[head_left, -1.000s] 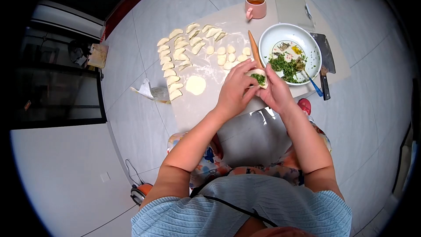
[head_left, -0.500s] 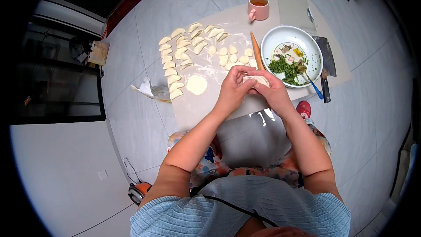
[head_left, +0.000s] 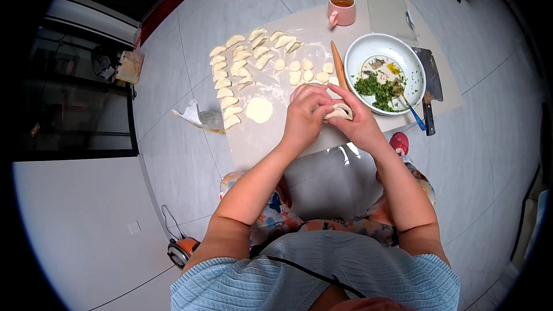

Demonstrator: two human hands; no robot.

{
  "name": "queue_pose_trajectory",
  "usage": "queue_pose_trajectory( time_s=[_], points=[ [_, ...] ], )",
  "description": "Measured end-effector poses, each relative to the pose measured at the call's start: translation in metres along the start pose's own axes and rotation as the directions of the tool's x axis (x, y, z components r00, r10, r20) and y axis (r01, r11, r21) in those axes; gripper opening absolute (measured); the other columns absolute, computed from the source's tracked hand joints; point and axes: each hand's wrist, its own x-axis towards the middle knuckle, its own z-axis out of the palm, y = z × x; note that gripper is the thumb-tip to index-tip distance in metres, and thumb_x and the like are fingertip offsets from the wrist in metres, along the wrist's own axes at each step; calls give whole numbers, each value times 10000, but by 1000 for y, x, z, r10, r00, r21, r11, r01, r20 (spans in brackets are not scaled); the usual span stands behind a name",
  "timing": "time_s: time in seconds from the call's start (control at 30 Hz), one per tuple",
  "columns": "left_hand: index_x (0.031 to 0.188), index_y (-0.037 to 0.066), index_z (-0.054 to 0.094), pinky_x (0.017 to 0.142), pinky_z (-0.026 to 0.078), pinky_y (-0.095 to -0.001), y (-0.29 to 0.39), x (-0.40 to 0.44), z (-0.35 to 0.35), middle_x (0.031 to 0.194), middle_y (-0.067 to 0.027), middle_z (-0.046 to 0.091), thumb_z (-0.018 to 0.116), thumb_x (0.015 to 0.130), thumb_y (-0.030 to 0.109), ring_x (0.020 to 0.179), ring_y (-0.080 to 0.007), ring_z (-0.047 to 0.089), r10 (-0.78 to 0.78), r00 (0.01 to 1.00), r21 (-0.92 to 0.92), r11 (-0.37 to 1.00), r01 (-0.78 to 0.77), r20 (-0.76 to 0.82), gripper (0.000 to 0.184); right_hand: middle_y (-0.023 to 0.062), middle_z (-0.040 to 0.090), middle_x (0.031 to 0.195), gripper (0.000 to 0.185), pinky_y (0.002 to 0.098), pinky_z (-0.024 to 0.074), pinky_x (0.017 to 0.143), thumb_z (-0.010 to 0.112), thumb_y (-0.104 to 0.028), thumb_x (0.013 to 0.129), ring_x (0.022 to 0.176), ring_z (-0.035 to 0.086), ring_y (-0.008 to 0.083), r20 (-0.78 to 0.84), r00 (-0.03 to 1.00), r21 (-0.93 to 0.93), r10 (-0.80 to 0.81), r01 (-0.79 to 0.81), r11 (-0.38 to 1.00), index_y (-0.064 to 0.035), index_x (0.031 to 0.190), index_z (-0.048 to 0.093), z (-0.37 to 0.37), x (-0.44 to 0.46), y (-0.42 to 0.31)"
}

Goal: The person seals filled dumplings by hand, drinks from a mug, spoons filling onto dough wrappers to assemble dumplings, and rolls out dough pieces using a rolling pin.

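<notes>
"Folded since one second ago: your white dough wrapper (head_left: 339,113), now half-moon-shaped."
"Hand state and location?"
"Your left hand (head_left: 305,117) and right hand (head_left: 362,125) pinch it between them, above the beige tabletop (head_left: 253,144), near the tapered brown wooden rolling pin (head_left: 338,64)."

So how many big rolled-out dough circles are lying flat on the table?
1 visible: the dough circle lies on the table between the leftmost dumplings and the left hand. Any beneath that or the right hand would be hidden.
</notes>
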Motion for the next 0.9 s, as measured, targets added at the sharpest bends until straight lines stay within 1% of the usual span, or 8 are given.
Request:
queue_pose_trajectory(
  time_s=[0.07,0.4,0.5,0.57,0.6,0.73,0.77,0.9],
  points=[
    [850,62,710,1062,334,-469,4,1,0,978,-59,641,718,773,81,1120,-242,568,224,975,322,923,-209,-9,79,133,535,1321,682,284,419,993,668,-17,806,1182,530,182,-18,993,-186,-119,113,976,-89,1437,418,1,0,-3],
    [850,161,731,1112,216,-521,7,-1,5,939,24,648,733,761,130,1137,-231,561,258,963,327,906,-267,74,94,157,563,1283,715,312,421,998,658,-33,822,1208,527,217,-13,1000,-200,22,-24,979,-108,1473,371,-1,-4,-4],
    [874,162,733,1117,200,-528,7,-1,5,938,32,647,740,755,131,1147,-226,557,317,944,377,866,-329,94,123,130,632,1110,593,292,493,876,653,-45,834,1020,620,192,-62,996,-277,-61,41,960,-75,1394,461,-1,-3,-2],
    [942,153,727,1115,174,-564,4,-2,7,1014,-1,656,741,752,144,1160,-248,552,396,903,406,807,-429,167,192,84,647,903,427,247,513,686,661,-42,828,765,633,132,24,915,-261,402,-382,886,-36,1242,554,-3,-2,-22],
    [942,153,727,1115,174,-564,6,-2,8,1014,-1,656,741,752,144,1160,-248,552,396,903,406,807,-429,167,192,84,647,903,427,247,513,686,661,-42,828,765,633,132,24,915,-261,402,-382,886,-36,1242,554,-4,-2,-18],
    [1103,85,691,1089,305,-447,12,0,10,1187,-77,631,672,826,88,1186,-242,543,51,999,94,994,-50,-12,277,29,622,779,284,225,464,550,655,-30,834,614,568,78,-112,961,-54,253,-260,964,-9,1109,586,-7,-1,-10],
    [1163,50,668,1068,357,-388,11,0,10,1239,-100,615,638,857,68,1193,-225,542,-147,989,-143,979,143,-15,308,21,620,779,280,226,461,551,649,-26,840,620,562,74,-147,964,52,223,-218,975,-6,1112,586,-8,0,-12],
    [1197,-9,644,948,454,-286,-5,-2,13,1232,-105,614,634,891,84,1087,-166,589,-298,952,-336,892,303,68,320,19,632,808,263,224,465,566,632,-32,862,635,564,73,-136,974,186,179,-153,971,5,1117,581,-5,0,-15]
  ],
)
